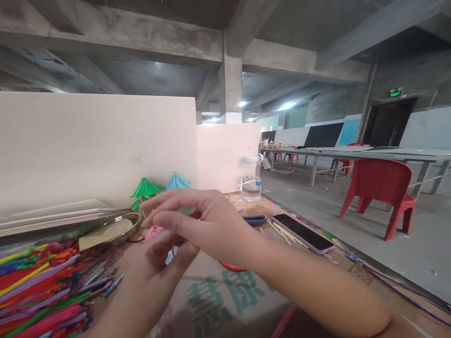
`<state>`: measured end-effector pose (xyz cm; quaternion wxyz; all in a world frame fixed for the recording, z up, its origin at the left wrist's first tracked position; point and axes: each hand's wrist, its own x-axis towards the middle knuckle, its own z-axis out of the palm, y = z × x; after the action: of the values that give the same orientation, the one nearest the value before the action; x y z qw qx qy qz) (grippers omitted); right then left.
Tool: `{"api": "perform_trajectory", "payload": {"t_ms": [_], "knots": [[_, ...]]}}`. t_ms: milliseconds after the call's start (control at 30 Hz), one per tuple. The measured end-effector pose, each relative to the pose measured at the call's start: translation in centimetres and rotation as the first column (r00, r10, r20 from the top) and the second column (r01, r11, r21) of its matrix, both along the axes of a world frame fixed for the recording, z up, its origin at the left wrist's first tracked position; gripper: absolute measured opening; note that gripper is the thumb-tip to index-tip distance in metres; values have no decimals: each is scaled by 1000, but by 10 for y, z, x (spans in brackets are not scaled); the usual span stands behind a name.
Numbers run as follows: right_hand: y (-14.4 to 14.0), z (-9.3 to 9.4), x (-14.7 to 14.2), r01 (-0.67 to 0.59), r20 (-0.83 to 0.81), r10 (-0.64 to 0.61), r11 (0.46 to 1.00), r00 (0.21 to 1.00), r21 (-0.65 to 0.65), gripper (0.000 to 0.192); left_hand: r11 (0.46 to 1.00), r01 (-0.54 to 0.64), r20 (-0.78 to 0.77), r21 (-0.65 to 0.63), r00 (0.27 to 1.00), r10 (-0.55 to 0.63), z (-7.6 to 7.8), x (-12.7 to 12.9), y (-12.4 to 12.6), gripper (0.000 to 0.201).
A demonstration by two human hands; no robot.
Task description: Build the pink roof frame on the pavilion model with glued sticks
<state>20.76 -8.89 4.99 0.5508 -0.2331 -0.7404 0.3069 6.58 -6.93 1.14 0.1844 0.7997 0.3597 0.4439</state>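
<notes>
So from my feed, the only real containers here are a shallow metal dish at the back left of the table, with what looks like a pale flat piece sitting in it, and a clear plastic bottle further back by the white partition, mostly empty with a little water at the bottom. The dish is partly cut off by the hands, so I can't say what else is in it.

The thing being handled is a small pink piece, right between the two hands, just in front of the dish. Most of it is covered by fingers and I honestly can't make out what it is.

The right hand reaches across from the right, palm down, fingers loosely spread and slightly curled over the pink piece. Whether it actually grips anything, I can't tell. The left hand comes up from below, fingers bent upward, fingertips at the pink piece, seemingly pinching it, but the hold is hidden.

Around them: a heap of coloured straws at bottom left, two little paper umbrellas in green and blue behind the hands, a phone lying face up to the right, and cardboard with green print under the wrists. Something orange-red peeks out beneath the right wrist, too hidden to name.
</notes>
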Motion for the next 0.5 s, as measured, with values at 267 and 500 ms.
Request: {"api": "perform_trajectory", "payload": {"t_ms": [267,500], "knots": [[-6,-3,31,159,181,-183,977,966,139,23,989,132,32,60,990,-134,24,-32,3,34],[1,14,79,491,147,-544,824,826,283,32,999,-16,-433,-28,902,3,17,-95,20,31]]}}
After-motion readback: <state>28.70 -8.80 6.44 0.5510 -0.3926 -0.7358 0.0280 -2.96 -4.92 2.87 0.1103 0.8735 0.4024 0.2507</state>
